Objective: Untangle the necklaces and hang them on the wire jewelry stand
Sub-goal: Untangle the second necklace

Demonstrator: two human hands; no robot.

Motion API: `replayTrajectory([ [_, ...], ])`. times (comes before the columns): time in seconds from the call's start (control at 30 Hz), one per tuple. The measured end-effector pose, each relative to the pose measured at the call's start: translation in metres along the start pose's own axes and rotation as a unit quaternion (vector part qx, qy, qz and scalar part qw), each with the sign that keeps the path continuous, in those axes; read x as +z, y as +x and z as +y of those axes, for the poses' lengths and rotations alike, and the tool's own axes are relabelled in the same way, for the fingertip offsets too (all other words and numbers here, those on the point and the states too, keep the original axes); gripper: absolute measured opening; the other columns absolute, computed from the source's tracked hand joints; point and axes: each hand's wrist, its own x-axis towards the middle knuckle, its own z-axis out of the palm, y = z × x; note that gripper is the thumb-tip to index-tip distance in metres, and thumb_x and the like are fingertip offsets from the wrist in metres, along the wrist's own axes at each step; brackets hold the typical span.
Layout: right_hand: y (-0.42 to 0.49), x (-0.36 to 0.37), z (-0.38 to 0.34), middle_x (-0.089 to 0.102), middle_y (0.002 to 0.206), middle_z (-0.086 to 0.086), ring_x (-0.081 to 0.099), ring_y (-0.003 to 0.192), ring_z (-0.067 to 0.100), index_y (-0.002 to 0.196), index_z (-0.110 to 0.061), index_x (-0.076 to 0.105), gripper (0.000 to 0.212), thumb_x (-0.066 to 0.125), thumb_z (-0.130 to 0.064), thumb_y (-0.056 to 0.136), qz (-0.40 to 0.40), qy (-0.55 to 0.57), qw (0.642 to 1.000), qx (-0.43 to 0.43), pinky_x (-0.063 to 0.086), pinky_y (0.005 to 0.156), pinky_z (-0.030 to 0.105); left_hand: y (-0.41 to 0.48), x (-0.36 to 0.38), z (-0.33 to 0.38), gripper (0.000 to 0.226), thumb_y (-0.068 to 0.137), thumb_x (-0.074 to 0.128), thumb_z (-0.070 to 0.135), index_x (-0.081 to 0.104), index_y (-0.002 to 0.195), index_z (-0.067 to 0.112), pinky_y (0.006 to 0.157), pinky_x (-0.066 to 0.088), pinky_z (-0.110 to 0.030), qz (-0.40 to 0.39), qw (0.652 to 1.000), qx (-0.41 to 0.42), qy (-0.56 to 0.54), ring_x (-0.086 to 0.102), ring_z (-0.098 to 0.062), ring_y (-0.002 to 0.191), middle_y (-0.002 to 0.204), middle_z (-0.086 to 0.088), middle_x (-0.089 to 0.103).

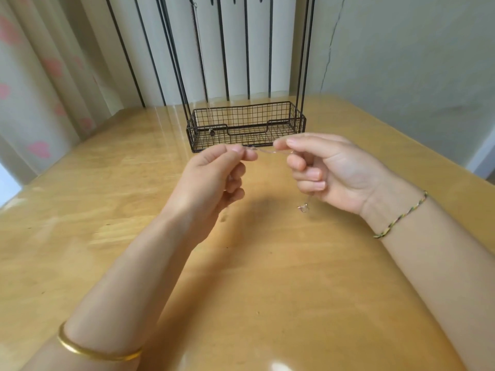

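Note:
A thin silver necklace [267, 152] is stretched between my two hands above the table. My left hand [214, 180] pinches one end between thumb and forefinger. My right hand [329, 170] pinches the chain a short way along, and its small pendant [304, 208] dangles below the palm. Right behind my hands stands the black wire jewelry stand [246, 124], with a mesh basket at its base and tall uprights. Another fine chain [203, 76] hangs from the stand's left side, its dark drop pendant [212, 132] reaching into the basket.
The glossy wooden table [107, 210] spreads all around my arms. A curtain with pink shapes [40, 89] hangs at the left, and a pale wall [401, 62] stands behind at the right. The stand's top hooks are cut off by the frame.

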Motion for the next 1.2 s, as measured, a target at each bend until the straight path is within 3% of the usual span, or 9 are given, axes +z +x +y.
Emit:
replayTrajectory([
  [0.2,0.001,0.001,0.009,0.053,0.055,0.003,0.038,0.039,0.008,0.089,-0.006,0.063,0.014,0.053,-0.014,0.092,0.017,-0.064,0.996,0.052,0.028,0.035,0.017,0.005,-0.014,-0.002,0.02,0.095,0.053,0.017,0.066,0.081,0.014,0.037,0.019,-0.016,0.08,0.997,-0.012,-0.01,0.02,-0.007,0.045,0.051,0.01,0.031],
  [0.33,-0.001,0.004,0.01,0.062,0.063,0.009,0.049,0.042,0.012,0.094,-0.003,0.062,0.022,0.049,-0.021,0.096,-0.006,-0.081,0.995,0.066,0.041,0.038,0.019,0.003,-0.013,-0.003,0.016,0.093,0.056,0.017,0.067,0.082,0.014,0.036,0.017,-0.015,0.038,0.999,-0.021,-0.002,0.016,-0.006,0.044,0.05,0.011,0.023],
  [0.57,-0.004,0.013,0.013,0.065,0.082,0.018,0.065,0.061,0.026,0.108,0.005,0.057,0.039,0.043,-0.03,0.098,-0.048,-0.066,0.994,0.077,0.054,0.05,0.029,-0.003,-0.002,-0.003,0.014,0.092,0.056,0.018,0.067,0.085,0.014,0.036,0.02,-0.015,-0.017,0.999,-0.021,0.038,0.02,-0.005,0.041,0.047,0.013,0.028],
  [0.73,-0.003,0.012,0.014,0.065,0.075,0.012,0.063,0.069,0.026,0.102,-0.002,0.061,0.036,0.044,-0.033,0.097,-0.035,-0.098,0.992,0.067,0.055,0.064,0.034,-0.002,0.001,-0.004,0.014,0.094,0.054,0.017,0.065,0.086,0.013,0.037,0.024,-0.016,-0.012,0.999,-0.037,0.038,0.023,-0.006,0.04,0.046,0.011,0.031],
  [0.8,-0.002,0.01,0.015,0.059,0.066,0.007,0.06,0.065,0.022,0.099,-0.004,0.062,0.03,0.048,-0.03,0.096,-0.023,-0.104,0.993,0.054,0.054,0.065,0.033,-0.002,0.002,-0.005,0.015,0.093,0.053,0.016,0.066,0.088,0.011,0.039,0.029,-0.017,-0.013,0.998,-0.043,0.036,0.028,-0.007,0.041,0.049,0.009,0.036],
  [0.93,-0.002,0.009,0.016,0.048,0.067,0.001,0.038,0.051,0.009,0.085,-0.006,0.063,0.003,0.063,-0.009,0.086,0.004,-0.143,0.99,0.007,0.04,0.047,0.019,0.0,0.0,-0.005,0.018,0.092,0.055,0.013,0.07,0.081,0.012,0.044,0.037,-0.018,-0.015,0.998,-0.049,0.041,0.037,-0.007,0.044,0.056,0.006,0.046],
  [1.07,-0.002,0.005,0.011,0.047,0.076,0.007,0.029,0.044,0.006,0.078,-0.007,0.063,0.006,0.066,-0.005,0.083,0.061,-0.146,0.987,-0.021,0.025,0.039,0.016,0.001,-0.004,-0.006,0.017,0.091,0.057,0.013,0.071,0.082,0.012,0.05,0.046,-0.019,-0.018,0.996,-0.068,0.06,0.044,-0.007,0.048,0.06,0.005,0.05],
  [1.2,0.001,0.001,0.007,0.044,0.048,-0.008,0.021,0.037,0.004,0.076,-0.008,0.061,0.01,0.064,-0.005,0.085,0.125,-0.099,0.986,-0.038,0.016,0.034,0.015,0.001,-0.005,-0.008,0.016,0.092,0.057,0.012,0.07,0.083,0.011,0.055,0.052,-0.021,-0.019,0.994,-0.083,0.065,0.049,-0.008,0.049,0.061,0.003,0.054],
])
